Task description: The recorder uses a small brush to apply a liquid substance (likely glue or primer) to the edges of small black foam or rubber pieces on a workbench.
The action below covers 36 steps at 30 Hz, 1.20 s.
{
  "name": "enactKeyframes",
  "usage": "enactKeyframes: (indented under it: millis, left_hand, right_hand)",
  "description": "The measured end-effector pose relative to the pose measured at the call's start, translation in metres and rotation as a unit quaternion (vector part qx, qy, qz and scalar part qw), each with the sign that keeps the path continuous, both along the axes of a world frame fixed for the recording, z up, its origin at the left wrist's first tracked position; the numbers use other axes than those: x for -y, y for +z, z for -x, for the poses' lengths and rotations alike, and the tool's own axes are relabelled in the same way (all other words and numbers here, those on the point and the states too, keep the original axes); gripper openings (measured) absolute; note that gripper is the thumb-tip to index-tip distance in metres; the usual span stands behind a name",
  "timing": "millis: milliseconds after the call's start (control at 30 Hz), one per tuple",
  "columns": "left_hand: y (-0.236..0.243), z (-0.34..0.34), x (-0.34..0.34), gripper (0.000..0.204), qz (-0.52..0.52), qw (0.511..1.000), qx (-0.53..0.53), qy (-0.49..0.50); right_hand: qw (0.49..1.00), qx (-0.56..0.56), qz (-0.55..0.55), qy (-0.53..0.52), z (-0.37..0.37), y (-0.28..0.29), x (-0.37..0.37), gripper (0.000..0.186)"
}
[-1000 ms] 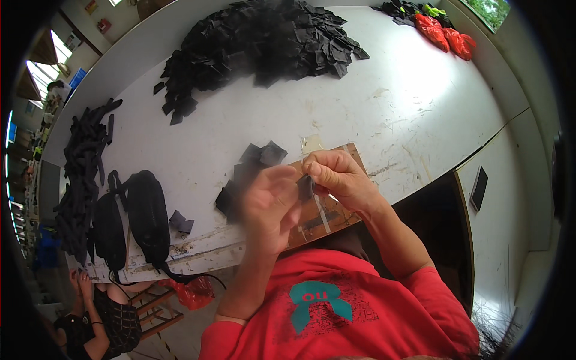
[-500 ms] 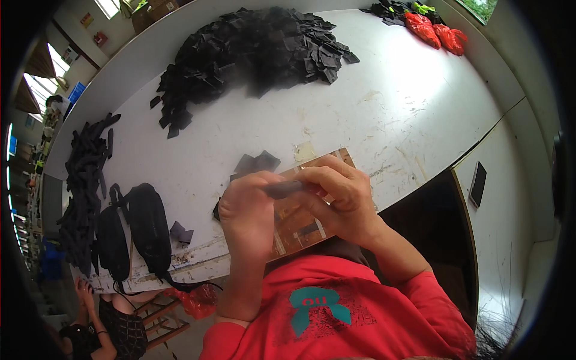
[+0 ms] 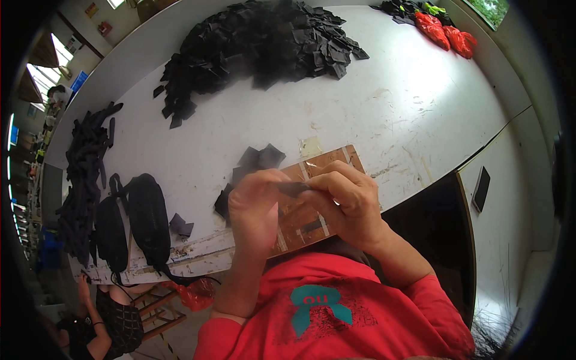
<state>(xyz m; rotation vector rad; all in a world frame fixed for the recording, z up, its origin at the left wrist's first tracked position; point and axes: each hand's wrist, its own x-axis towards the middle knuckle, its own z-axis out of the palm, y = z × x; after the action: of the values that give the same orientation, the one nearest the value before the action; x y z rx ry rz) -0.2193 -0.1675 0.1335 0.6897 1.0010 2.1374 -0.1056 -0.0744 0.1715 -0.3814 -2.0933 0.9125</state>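
Note:
Between my two hands is a small dark fabric piece (image 3: 293,189), held up above a brown wooden board (image 3: 355,157) with pale tape strips. My left hand (image 3: 255,201) pinches its left end, the fingertips partly hidden behind the hand. At the other end, the thumb and fingers of my right hand (image 3: 351,201) are closed on it. Several flat black pieces (image 3: 261,157) lie just beyond my left hand, and another black piece (image 3: 223,203) sits by its wrist.
A big heap of black pieces (image 3: 258,45) covers the table's far side. Black strips (image 3: 84,180) and two black pouches (image 3: 149,219) lie left. Red bags (image 3: 432,30) are far right; a phone-like dark slab (image 3: 480,189) rests right. Another person's arm (image 3: 90,306) shows lower left.
The view has shifted slightly. Both hands stay together on the fabric piece, which now sits more tilted and shows less between the fingers.

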Motion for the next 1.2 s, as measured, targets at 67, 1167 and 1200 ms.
enactKeyframes:
  millis: [67,1167,1200]
  left_hand:
    - [0.001,0.0,-0.001,0.007,-0.027,0.999,0.013,-0.036]
    - [-0.034,-0.007,0.032,0.01,0.25,0.89,0.378,-0.057]
    - [-0.026,-0.015,0.031,0.01,0.257,0.894,0.361,-0.065]
  right_hand:
    - [0.998,-0.027,-0.054,0.011,0.003,-0.001,-0.005,0.012]
    - [0.994,0.018,0.107,-0.006,-0.005,-0.08,0.049,0.041]
    - [0.995,0.0,0.101,-0.005,-0.009,-0.086,0.044,0.041]
